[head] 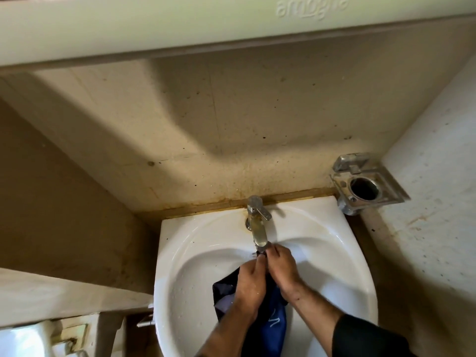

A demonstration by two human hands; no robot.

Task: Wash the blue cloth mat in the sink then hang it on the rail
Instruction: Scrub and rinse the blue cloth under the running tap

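Pretty grimy little corner: beige tiled wall (231,119) speckled with dark spots, a brownish stained seam along its bottom edge. A pale ledge (180,24) overhangs up top, throwing a shadow. Metal holder (365,186) sits on the whitish side wall (438,155).

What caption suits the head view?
Both hands grip the wet blue cloth mat under the metal tap in the white sink.

The room was dim and yellowish; a big shadow lay on the wall (195,119), and edges looked bent.
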